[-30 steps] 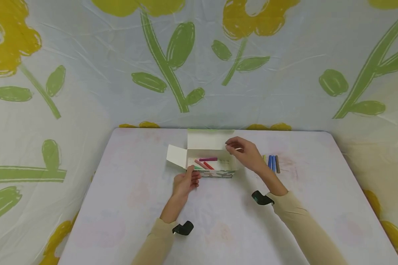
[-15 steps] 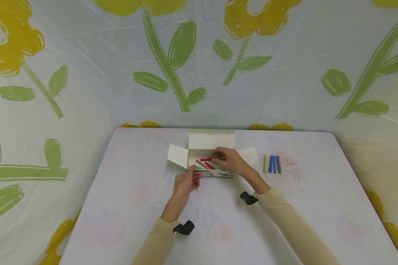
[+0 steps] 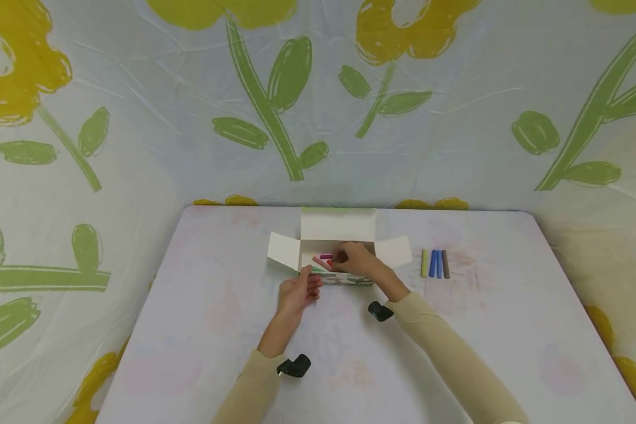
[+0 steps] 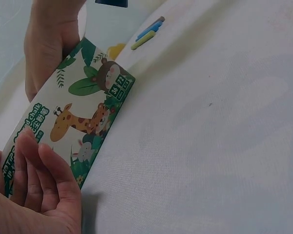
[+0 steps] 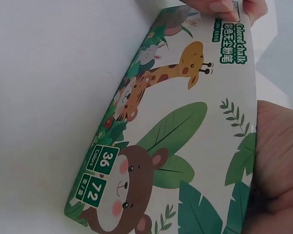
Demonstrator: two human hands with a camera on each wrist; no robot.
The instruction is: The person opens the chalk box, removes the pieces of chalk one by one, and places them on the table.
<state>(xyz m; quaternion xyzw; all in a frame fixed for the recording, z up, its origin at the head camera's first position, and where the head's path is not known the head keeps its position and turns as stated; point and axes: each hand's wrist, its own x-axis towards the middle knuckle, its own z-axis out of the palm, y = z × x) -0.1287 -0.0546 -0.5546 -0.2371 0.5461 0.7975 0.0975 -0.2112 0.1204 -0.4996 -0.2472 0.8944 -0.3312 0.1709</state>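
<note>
A colored chalk box (image 3: 350, 280) with a printed animal front lies on the table, its flaps raised. Inside it, in the head view, are a pink chalk stick (image 3: 321, 262), a purple chalk stick (image 3: 325, 257), a bit of a red one (image 3: 329, 262) and a green edge. My left hand (image 3: 295, 293) holds the box's front wall near its left end, thumb over the rim and fingers against the printed face (image 4: 75, 122). My right hand (image 3: 357, 260) reaches into the box, fingertips beside the red chalk; the box wall hides those fingers in both wrist views.
Right of the box lie a yellow-green chalk stick (image 3: 424, 263), two blue chalk sticks (image 3: 433, 263) and a brown one (image 3: 446, 264), side by side. The right flap (image 3: 394, 252) and left flap (image 3: 284, 250) stick outward. A flowered cloth (image 3: 191, 118) hangs behind the table (image 3: 206, 330).
My right hand has moved left and down from above the box's right side into the box, over the red chalk. The left hand has stayed on the front wall.
</note>
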